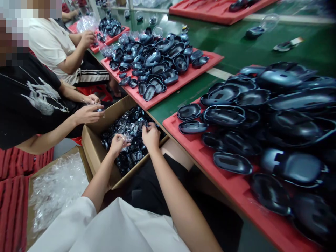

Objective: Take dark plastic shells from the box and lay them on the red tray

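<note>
Far left: open carton (pixel 39 196) on the floor, full of clear empty plastic bags. A co-worker's hands (pixel 90 112) next to it hold one small dark part.

Middle: cardboard box (pixel 94 147) packed with small black parts in clear wrap. Both own hands work over it. Left hand (pixel 118 142) has its fingers pinched on a crinkled clear bag (pixel 127 138); right hand (pixel 151 135) has fingertips closed on a small black part (pixel 145 125) just above the box contents. Looks like the unbagging step: part half out of its wrap. Next move probably needs the two hands pulling apart so the wrap slips off clean without dropping the part back in.

Right: red tray (pixel 210 164) on the green table (pixel 231 45), heaped with bare black mouse shells (pixel 275 115), loosely stacked. A second red tray (pixel 204 66) behind is loaded the same.
</note>
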A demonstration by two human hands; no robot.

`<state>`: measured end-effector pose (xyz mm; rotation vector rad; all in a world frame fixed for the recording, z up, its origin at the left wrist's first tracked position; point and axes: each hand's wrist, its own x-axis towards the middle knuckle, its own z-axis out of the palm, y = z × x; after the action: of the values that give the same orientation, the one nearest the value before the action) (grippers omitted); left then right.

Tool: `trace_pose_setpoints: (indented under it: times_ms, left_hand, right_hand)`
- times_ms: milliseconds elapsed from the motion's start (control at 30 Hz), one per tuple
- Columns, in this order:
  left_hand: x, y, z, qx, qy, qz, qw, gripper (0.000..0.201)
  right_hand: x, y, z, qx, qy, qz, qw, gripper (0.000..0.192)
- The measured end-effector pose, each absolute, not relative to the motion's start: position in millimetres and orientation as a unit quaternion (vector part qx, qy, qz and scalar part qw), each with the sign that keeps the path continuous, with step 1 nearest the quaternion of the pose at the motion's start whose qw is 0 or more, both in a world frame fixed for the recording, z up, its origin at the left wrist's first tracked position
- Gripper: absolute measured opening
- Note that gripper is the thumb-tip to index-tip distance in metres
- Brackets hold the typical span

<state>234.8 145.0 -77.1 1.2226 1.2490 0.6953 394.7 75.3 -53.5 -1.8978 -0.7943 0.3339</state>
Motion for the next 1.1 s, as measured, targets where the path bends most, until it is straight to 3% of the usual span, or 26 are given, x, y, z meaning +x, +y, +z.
trace_pose_setpoints:
  times_ms: [100, 233, 333, 533, 667, 900, 1000, 1100]
  left_hand:
    - [231, 163, -80, 0.660, 0.572, 0.143, 0.467, 0.015]
    - [236, 184, -76, 0.751, 0.522, 0.055, 0.402, 0.003]
    - [244, 187, -76, 0.783, 0.493, 0.021, 0.378, 0.009]
    - [247, 181, -78, 0.821, 0.490, -0.039, 0.290, 0.042]
    - [242, 183, -78, 0.850, 0.458, -0.148, 0.213, 0.019]
    - [238, 167, -89, 0.867, 0.404, -0.268, 0.115, 0.049]
    - [241, 159, -90, 0.871, 0.392, -0.282, 0.091, 0.047]
    - [243, 159, -86, 0.872, 0.391, -0.284, 0.075, 0.033]
  right_hand:
    - [398, 76, -59, -0.778, -0.343, 0.129, 0.510, 0.028]
    - [397, 75, -59, -0.779, -0.350, 0.146, 0.499, 0.022]
    - [398, 74, -57, -0.774, -0.349, 0.171, 0.500, 0.016]
    - [402, 75, -54, -0.756, -0.340, 0.213, 0.517, 0.006]
    - [401, 75, -49, -0.750, -0.339, 0.224, 0.522, 0.003]
    - [402, 73, -45, -0.741, -0.348, 0.232, 0.526, 0.008]
    - [403, 71, -45, -0.733, -0.357, 0.235, 0.529, 0.011]
    - [403, 69, -45, -0.732, -0.362, 0.234, 0.528, 0.014]
